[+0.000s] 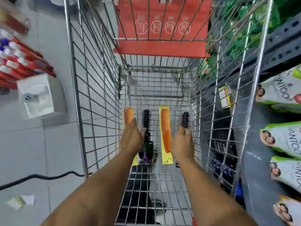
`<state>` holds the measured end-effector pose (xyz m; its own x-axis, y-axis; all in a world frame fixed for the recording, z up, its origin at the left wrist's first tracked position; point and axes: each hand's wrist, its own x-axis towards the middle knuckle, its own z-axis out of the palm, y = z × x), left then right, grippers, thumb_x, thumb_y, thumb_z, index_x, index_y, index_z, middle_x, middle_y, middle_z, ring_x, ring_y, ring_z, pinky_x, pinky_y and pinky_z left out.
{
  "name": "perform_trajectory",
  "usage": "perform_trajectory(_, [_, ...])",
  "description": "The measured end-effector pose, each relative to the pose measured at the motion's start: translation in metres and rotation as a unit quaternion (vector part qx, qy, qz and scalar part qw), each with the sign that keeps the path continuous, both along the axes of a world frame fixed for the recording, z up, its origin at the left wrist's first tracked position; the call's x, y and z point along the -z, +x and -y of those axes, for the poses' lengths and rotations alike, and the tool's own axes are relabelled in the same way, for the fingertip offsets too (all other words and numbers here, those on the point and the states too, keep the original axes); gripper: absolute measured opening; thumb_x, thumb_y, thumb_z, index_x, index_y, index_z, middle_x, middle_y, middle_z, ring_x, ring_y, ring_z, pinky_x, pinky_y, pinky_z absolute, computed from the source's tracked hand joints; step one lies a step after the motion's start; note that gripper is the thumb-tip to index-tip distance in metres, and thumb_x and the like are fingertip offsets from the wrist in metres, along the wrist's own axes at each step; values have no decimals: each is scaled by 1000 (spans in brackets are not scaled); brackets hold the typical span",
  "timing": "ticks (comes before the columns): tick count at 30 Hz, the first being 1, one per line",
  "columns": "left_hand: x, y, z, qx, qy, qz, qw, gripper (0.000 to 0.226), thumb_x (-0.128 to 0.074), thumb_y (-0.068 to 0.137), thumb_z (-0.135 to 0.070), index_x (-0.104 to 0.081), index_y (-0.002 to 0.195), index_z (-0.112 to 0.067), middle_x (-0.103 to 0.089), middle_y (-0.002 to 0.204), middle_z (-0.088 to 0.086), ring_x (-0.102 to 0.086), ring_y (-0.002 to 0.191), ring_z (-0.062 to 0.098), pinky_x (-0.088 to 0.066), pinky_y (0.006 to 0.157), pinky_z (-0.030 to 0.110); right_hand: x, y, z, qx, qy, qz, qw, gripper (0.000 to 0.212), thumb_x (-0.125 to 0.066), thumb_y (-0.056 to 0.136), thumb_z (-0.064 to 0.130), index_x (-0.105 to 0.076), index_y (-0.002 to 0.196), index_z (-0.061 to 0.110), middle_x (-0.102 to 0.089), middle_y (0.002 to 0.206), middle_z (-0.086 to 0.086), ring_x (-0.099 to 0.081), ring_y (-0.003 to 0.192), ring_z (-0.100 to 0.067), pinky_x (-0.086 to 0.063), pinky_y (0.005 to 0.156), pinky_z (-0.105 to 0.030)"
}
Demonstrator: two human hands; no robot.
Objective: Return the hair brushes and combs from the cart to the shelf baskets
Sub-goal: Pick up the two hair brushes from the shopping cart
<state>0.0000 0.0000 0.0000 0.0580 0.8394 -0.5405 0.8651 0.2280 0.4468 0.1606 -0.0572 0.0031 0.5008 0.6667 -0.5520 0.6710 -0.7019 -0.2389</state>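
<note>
Bright even light; wide-angle bowing at edges; left shelf goods (19, 62) motion-blurred.

Both hands in wire cart (76, 88): left hand (131, 137) on round brush (146, 121), right hand (183, 141) around another brush (185, 119).

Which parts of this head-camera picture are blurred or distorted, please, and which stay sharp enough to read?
Head view: the red packs on the left shelf smear with motion blur; the wire shopping cart walls splay outward from wide-angle distortion; the orange comb on its yellow card and the black round brush by the left hand stay fairly crisp.
</note>
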Motion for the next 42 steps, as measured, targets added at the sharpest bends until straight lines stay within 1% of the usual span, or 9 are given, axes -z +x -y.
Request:
perform_trajectory(2, [6,6,-2,-31,-27,-4,999,71,-53,91,-46,-23,147,-15,-8,162,6,-40,134,29,-44,101,54,5,0,0,-5,-8,16,1000,56,-47,93,10,-28,145,3,-44,132,-22,-54,103,-33,-53,77,-39])
perform_trajectory(6, [24,12,-1,-63,-68,-1,996,70,-61,87,-47,-36,139,-7,-43,145,16,-48,126,35,-45,100,52,21,-3,3,-6,-34,38,999,59,-46,93,3,-22,147,2,-28,146,-28,-46,122,-40,-52,89,-43])
perform_trajectory(15, [42,22,-5,-96,-85,4,992,72,-69,82,-46,-46,134,-2,-59,129,19,-54,118,35,-46,95,43,34,9,0,-4,-77,100,992,69,-50,91,4,-15,151,9,-32,149,-27,-43,125,-41,-55,83,-50])
perform_trajectory(19, [41,22,-1,-112,-97,26,989,65,-71,77,-52,-58,123,-8,-67,116,9,-60,98,23,-45,80,30,37,7,0,-1,-83,102,991,70,-50,90,4,-13,150,8,-44,132,-30,-49,112,-41,-55,79,-49])
perform_trajectory(27, [28,10,3,-154,-101,111,977,69,-74,72,-51,-58,123,-6,-64,120,11,-60,108,26,-50,93,40,28,10,-4,58,9,44,997,78,-50,86,-7,-9,150,13,-38,120,-24,-59,78,-33,-57,69,-46])
perform_trajectory(32, [6,9,-2,-185,-90,152,967,54,-75,74,-48,-64,109,-9,-71,102,8,-68,91,25,-58,83,47,5,12,-8,135,74,4,988,55,-46,94,37,-27,141,17,-35,108,-5,-57,85,-33,-42,64,-35])
perform_trajectory(36, [-17,14,-5,-193,-56,166,965,60,-76,75,-45,-63,117,-5,-72,108,9,-68,93,24,-57,84,40,-15,9,-4,133,76,-8,988,48,-40,95,20,-19,135,35,-44,115,-8,-53,61,-23,-35,44,-29])
perform_trajectory(39, [-36,16,-7,-180,-50,191,964,60,-75,76,-45,-64,113,1,-71,106,20,-68,94,32,-57,84,45,-32,5,1,99,86,-9,991,75,-59,84,6,-17,143,27,-38,119,-13,-42,56,-15,-33,44,-27])
perform_trajectory(42, [-58,19,-8,-175,-33,205,963,61,-75,76,-45,-64,106,7,-70,101,26,-68,95,37,-55,81,47,-57,-2,6,91,118,-26,989,78,-61,83,6,-18,144,25,-36,126,-15,-51,65,-21,-46,53,-35])
